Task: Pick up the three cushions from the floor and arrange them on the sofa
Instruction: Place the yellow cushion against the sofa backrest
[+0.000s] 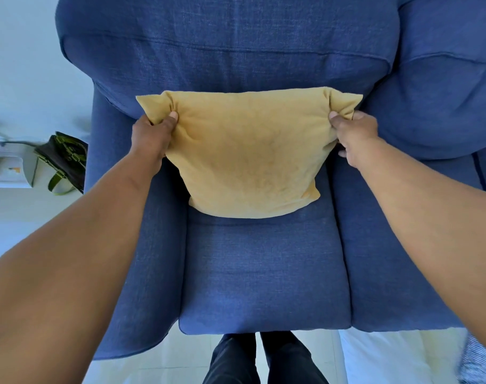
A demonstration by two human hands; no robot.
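A mustard-yellow cushion (pixel 250 153) stands tilted against the backrest of the blue sofa (pixel 264 273), its lower edge resting on the left-end seat. My left hand (pixel 153 134) pinches the cushion's upper left corner. My right hand (pixel 352 131) pinches its upper right corner, fingers wrapped behind the fabric. Both arms reach forward over the seat. No other cushion shows fully in this view.
A dark bag with green straps (pixel 63 159) sits on the floor left of the sofa arm, beside a white object (pixel 9 170). A striped fabric edge (pixel 477 361) shows at the bottom right on pale floor. My legs (pixel 261 358) stand before the seat.
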